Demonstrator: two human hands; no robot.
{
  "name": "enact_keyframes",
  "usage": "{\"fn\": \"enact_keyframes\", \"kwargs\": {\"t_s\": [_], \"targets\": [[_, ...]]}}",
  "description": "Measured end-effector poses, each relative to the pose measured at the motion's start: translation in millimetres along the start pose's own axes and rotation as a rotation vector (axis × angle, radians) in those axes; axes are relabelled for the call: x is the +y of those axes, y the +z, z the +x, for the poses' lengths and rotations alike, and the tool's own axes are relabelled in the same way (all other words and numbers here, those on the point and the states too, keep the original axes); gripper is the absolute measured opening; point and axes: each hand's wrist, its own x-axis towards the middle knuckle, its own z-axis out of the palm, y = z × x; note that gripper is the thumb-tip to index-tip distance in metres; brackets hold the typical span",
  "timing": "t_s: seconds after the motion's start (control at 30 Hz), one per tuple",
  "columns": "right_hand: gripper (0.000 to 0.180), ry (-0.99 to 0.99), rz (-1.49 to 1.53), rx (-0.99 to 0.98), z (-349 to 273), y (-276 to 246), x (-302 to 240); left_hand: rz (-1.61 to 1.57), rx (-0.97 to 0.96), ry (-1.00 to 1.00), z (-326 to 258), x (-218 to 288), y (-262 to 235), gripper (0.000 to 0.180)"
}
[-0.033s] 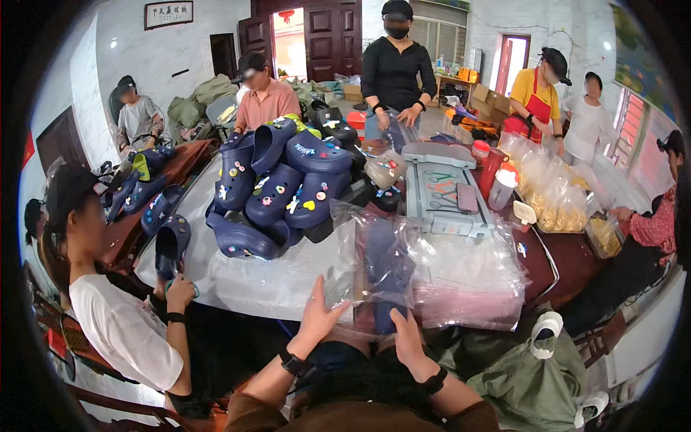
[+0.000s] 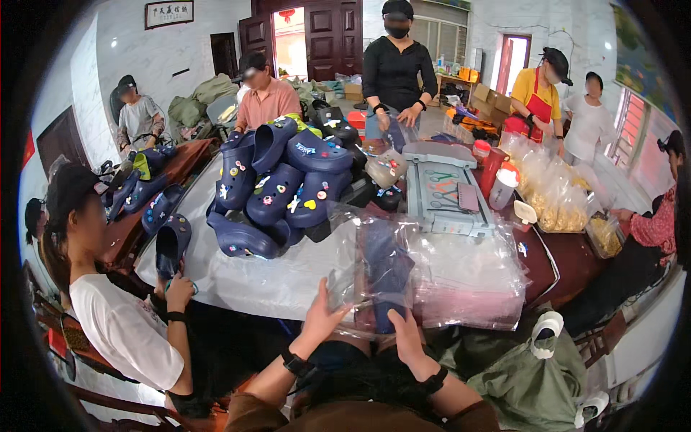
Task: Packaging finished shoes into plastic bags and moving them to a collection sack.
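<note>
In front of me at the table's near edge, a clear plastic bag (image 2: pixel 344 282) holds a long navy thing (image 2: pixel 387 270), which looks like a clog seen through creased film. My right hand (image 2: pixel 409 338) grips its near end, thumb pressed on top; the other fingers are mostly hidden beneath. At the bag's left side is my left hand (image 2: pixel 322 320), open, with thumb and forefinger spread beside the film. Beyond lies a heap of navy clogs (image 2: pixel 276 193) with colourful charms. To the right, a stack of flat clear bags (image 2: pixel 471 284) lies on the table.
Behind the bags sits a grey plastic case (image 2: pixel 445 191) with scissors on top. A red flask (image 2: pixel 491 173) and white bottle (image 2: pixel 502 189) stand beside it. Bagged yellowish goods (image 2: pixel 554 194) lie farther right. At left, a co-worker (image 2: pixel 122 324) handles a navy clog (image 2: pixel 171 246). Others work around the table.
The clear bag's loose film has shifted slightly. My hands stay almost where they were, the right one still on the navy thing.
</note>
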Motion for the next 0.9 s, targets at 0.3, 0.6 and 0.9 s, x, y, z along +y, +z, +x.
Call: {"fn": "enact_keyframes", "kwargs": {"t_s": [0.3, 0.6, 0.9], "targets": [[0.043, 0.107, 0.036, 0.024, 26, -3, -3, -0.072, -0.138, 0.048, -16, 25, -8, 0.069], [0.042, -0.168, -0.125, 0.14, 45, 20, 10, -0.578, -0.177, -0.272, -10, -17, -15, 0.06], [0.037, -0.195, -0.315, 0.147, 48, 25, 4, -0.265, -0.331, 0.127, -6, 11, -11, 0.076]]}}
